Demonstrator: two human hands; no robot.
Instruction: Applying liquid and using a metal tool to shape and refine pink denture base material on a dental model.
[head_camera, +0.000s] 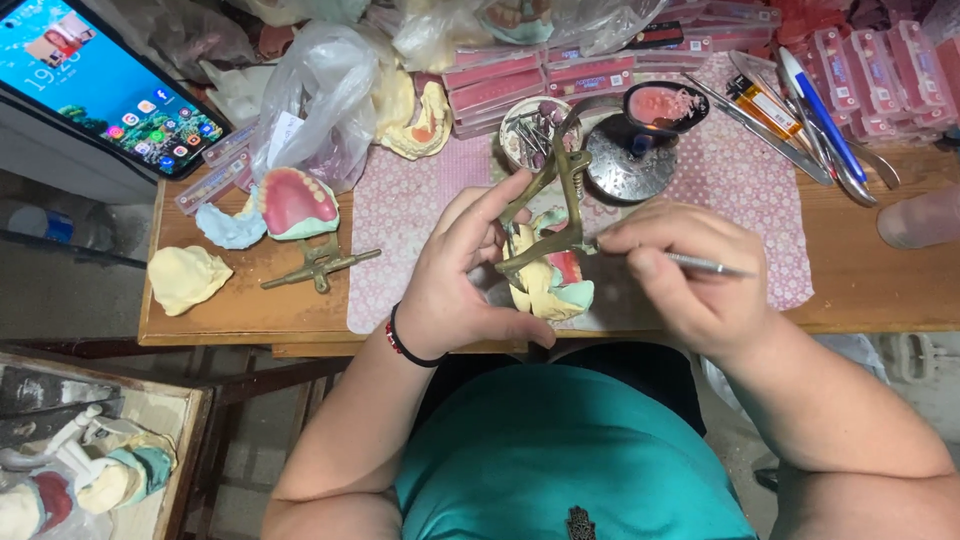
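Holding the brass articulator (555, 205) with its plaster dental model (548, 285) above the worktop (240, 300) edge, my left hand (465, 270) closes round it; my right hand (690, 275) pinches a thin metal tool (705, 265), tip seemingly at the pink wax.

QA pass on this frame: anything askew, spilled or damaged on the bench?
Mostly ordinary clutter. One oddity: the phone at top left sits tilted and overhangs the wooden table edge, so it could slip. No spill or breakage shows. The left hand holds the brass articulator with dental cast; the right hand holds a metal tool.
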